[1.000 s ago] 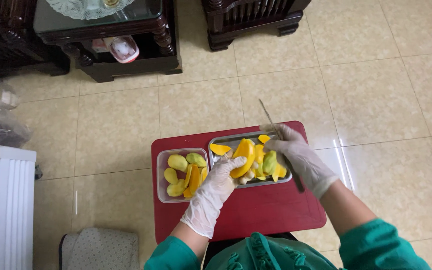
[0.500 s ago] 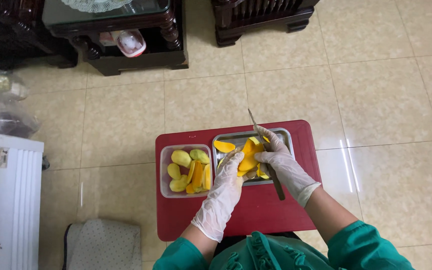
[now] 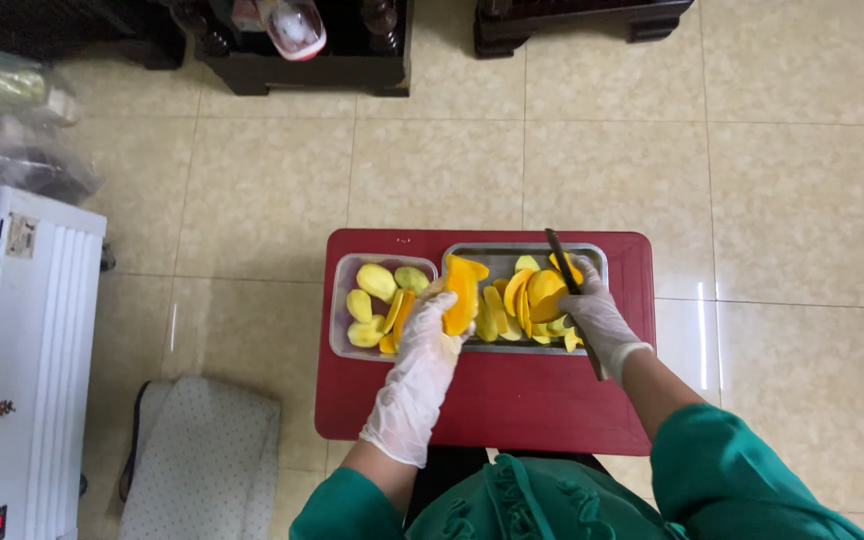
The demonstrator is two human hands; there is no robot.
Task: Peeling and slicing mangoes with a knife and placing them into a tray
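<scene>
My left hand (image 3: 420, 365), in a white glove, grips an orange mango piece (image 3: 460, 292) held over the gap between two containers. A small clear tub (image 3: 343, 345) at the left holds yellow-green mango pieces and orange slices. A metal tray (image 3: 598, 258) at the right holds several orange and yellow slices. Over that tray's right end my gloved right hand (image 3: 597, 318) holds a dark knife (image 3: 562, 262), its blade pointing away from me. Both containers stand on a low red table (image 3: 512, 400).
A white appliance (image 3: 12, 360) stands at the left on the tiled floor, with a dotted grey mat (image 3: 202, 460) beside it. Dark wooden furniture (image 3: 352, 50) lines the far side. Plastic bags (image 3: 12, 120) lie at the upper left.
My left hand has carried the mango piece leftward, from the tray toward the clear tub. The right hand with the knife has stayed at the tray. The camera view shifted.
</scene>
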